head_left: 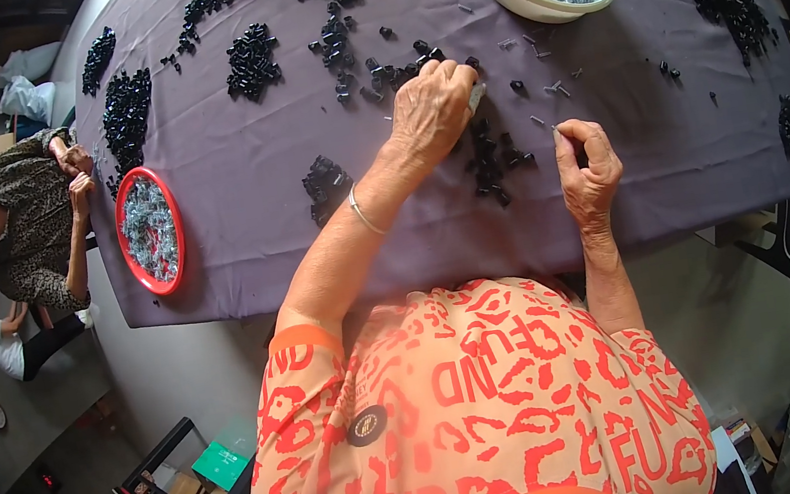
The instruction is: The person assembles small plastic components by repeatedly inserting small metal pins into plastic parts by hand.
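Note:
My left hand [436, 108] reaches over the middle of the table, its fingers closed among small black plastic parts [403, 74]. A whitish bit [476, 97] shows by its fingertips; what the fingers hold is mostly hidden. To the right, my right hand [589, 164] is pinched, with the tip of a small clear plastic pin [555, 128] between thumb and forefinger. Several loose clear pins [557, 89] lie just beyond it. Between my forearms sits a loose cluster of black parts [487, 168]. Another small black heap [327, 186] lies beside my left forearm.
A cream bowl [552, 15] of clear pins stands at the far right. Black heaps [253, 62] spread over the purple tablecloth [233, 169]. A red-rimmed tray [179, 262] of clear pieces is at the left edge, near a seated person [30, 197] whose hands are at the table.

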{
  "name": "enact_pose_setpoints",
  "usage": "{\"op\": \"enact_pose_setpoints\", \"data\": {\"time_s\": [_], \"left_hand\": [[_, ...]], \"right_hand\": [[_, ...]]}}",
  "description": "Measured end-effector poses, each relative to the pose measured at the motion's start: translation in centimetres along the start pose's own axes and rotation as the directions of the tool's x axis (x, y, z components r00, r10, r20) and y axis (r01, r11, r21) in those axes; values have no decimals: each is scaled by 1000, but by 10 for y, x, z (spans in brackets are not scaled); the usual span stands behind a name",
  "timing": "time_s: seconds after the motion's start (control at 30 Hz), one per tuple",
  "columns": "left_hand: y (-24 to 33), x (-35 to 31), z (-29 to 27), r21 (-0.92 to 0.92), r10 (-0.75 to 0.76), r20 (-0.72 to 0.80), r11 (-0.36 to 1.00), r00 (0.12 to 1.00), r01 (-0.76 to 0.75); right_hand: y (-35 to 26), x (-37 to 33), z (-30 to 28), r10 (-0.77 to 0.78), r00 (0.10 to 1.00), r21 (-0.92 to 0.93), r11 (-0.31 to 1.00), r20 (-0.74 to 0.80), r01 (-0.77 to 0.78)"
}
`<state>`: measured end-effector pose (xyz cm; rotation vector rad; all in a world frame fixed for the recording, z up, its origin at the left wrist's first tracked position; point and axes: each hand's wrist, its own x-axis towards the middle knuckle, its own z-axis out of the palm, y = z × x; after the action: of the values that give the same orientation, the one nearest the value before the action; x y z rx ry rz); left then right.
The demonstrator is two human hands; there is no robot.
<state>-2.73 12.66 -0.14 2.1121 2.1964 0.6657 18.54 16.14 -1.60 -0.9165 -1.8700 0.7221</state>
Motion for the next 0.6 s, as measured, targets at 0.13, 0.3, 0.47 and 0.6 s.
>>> {"op": "enact_pose_setpoints", "data": {"time_s": [0.13,0.3,0.47,0.6], "left_hand": [[2,-16,-6,-30,102,21,994,995,-101],[3,-48,-34,-302,-195,-151,943,969,142],[5,-92,-40,-350,-375,-179,888,910,297],[12,-107,-33,-362,-399,-195,878,896,312]], "right_hand": [[2,0,1,-7,1000,5,1000,-8,7],[2,0,1,15,1000,25,1000,-1,-15],[5,-2,1,31,999,26,999,-15,-30],[2,-2,1,37,999,9,999,-6,-37]]}}
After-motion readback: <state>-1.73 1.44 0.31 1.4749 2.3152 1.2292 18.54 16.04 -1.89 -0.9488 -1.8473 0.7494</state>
